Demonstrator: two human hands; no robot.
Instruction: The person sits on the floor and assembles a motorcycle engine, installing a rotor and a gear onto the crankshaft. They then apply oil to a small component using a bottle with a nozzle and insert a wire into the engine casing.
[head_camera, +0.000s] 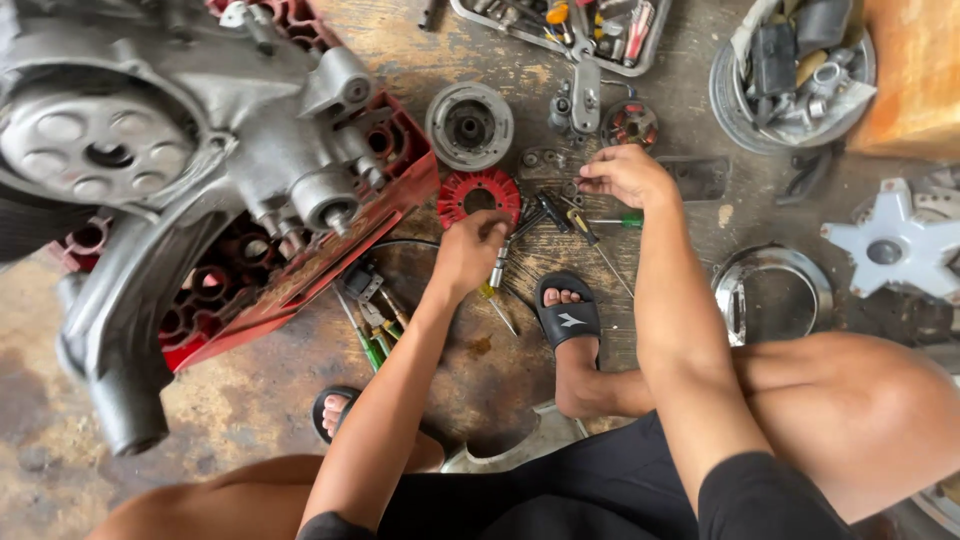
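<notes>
The person is squatting on a stained concrete floor in black rubber slide sandals, with the left hand curling its fingers closed around a tool with a ribbed metal shaft, just below a red finned round metal fan disc. Slightly farther out, the right hand is pinching its fingertips on a small part too tiny to identify, above loose screwdrivers. Beyond are lying a grey round metal drum and a grey metal tool tray, while a grey cast-metal engine is resting on a red plastic crate at left.
</notes>
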